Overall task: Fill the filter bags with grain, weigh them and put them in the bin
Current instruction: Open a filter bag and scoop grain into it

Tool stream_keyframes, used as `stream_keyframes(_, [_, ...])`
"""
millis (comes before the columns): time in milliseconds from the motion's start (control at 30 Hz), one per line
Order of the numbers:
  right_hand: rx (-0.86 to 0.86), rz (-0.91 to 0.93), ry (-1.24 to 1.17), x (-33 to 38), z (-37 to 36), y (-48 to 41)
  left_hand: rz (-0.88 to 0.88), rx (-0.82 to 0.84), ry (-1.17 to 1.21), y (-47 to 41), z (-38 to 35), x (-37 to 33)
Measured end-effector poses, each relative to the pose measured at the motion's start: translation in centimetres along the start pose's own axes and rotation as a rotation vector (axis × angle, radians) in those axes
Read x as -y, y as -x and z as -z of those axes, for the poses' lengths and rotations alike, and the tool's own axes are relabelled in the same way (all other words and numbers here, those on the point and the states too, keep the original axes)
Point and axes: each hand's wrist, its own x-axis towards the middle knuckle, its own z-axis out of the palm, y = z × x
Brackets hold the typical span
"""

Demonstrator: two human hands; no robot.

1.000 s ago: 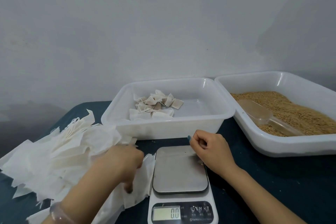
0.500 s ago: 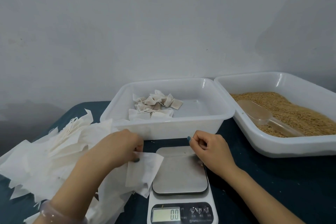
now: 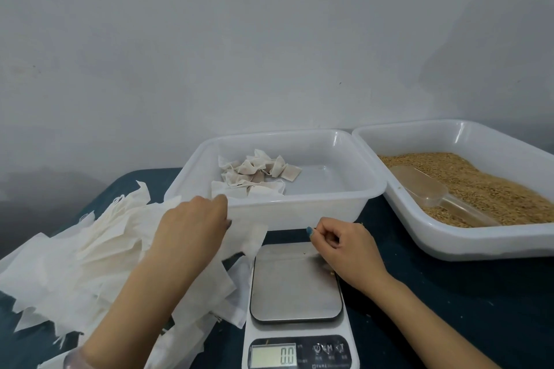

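Note:
My left hand [image 3: 192, 228] pinches one empty white filter bag [image 3: 248, 241] and holds it lifted just left of the scale, in front of the bin. A pile of empty filter bags [image 3: 78, 260] covers the table's left side. My right hand [image 3: 344, 244] hovers over the scale's right edge with fingers curled and nothing in them. The scale [image 3: 295, 281] has a bare steel plate, and its display [image 3: 273, 355] reads 0.0. The white bin [image 3: 368, 192] holds several filled bags [image 3: 257, 172]. The grain tray [image 3: 449, 244] at right holds grain [image 3: 491, 189] and a clear scoop [image 3: 431, 192].
The dark blue table [image 3: 449, 308] runs under everything, with open surface at front right. A grey wall [image 3: 269, 39] stands close behind the bin and tray. A few loose grains lie on the table beside the scale.
My left hand has pulled one bag out of the pile and raised it up and to the right toward the scale. My right hand has barely moved.

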Motion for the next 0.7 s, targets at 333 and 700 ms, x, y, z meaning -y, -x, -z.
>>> stream_keyframes(333, [-0.058, 0.004, -0.217, 1.5, 0.8, -0.3, -0.032, -0.179, 1.156, -0.5, 0.4, -3.9])
stream_keyframes(700, [-0.013, -0.059, -0.079, 0.7, 1.0, -0.3, -0.014, -0.116, 1.359, -0.1, -4.4, -6.2])
